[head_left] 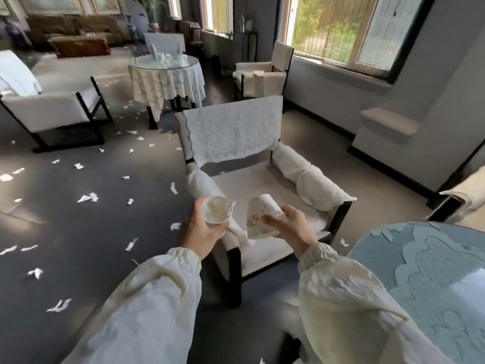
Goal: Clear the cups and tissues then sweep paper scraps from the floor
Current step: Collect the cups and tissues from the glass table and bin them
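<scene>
Already both hands were full: the left hand (202,229) wrapped a paper cup (215,213), mouth up, while the right hand (291,227) pinched a tissue packet (258,219), long axis toward twelve o'clock. Paper scraps (88,197) lay at nine o'clock, nearer the left.

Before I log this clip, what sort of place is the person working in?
Probably a lounge or tea room, perhaps in a hotel or guesthouse. White armchairs with lace covers stand around a round glass-topped table with a lace cloth, a sofa lines the far wall, and paper scraps litter the dark floor.
</scene>
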Demonstrator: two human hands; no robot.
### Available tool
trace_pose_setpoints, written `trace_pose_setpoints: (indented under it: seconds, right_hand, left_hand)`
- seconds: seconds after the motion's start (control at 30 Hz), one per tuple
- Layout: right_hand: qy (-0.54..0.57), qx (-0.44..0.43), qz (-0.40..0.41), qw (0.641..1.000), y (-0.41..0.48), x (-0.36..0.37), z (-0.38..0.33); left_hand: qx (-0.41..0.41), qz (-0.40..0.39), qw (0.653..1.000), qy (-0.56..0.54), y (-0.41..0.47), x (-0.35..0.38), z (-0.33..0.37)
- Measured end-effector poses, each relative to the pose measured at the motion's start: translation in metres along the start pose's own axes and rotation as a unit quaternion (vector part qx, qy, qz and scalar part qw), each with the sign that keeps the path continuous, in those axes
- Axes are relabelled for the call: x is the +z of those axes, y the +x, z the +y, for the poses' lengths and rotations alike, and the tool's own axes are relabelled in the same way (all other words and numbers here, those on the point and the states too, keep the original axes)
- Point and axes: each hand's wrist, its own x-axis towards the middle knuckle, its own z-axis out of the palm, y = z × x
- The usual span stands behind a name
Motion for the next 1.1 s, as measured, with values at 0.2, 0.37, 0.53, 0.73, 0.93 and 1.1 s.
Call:
trace_pose_setpoints:
  seconds: [0.2,0.37,0.53,0.73,0.93,1.1]
  right_hand:
    - [-0.006,-0.01,-0.015,1.0,0.095,0.066,-0.043]
    - [-0.032,-0.053,-0.036,0.997,0.183,0.116,-0.091]
    - [-0.045,-0.093,-0.088,0.991,0.25,0.179,-0.128]
    - [-0.082,-0.106,-0.131,0.982,0.347,0.285,-0.147]
    - [-0.086,-0.152,-0.095,0.98,0.471,0.418,-0.195]
    - [-0.007,-0.099,-0.131,0.986,0.547,0.521,-0.242]
  left_hand:
    - [-0.015,0.032,0.999,-0.016,0.097,-0.038,-0.033]
    - [0.001,0.114,0.993,0.018,0.18,-0.077,-0.047]
    - [-0.027,0.14,0.989,0.039,0.242,-0.122,-0.071]
    - [-0.074,0.159,0.984,0.029,0.331,-0.164,-0.137]
    - [-0.084,0.18,0.98,0.03,0.483,-0.24,-0.208]
    - [-0.085,0.167,0.98,0.062,0.595,-0.315,-0.249]
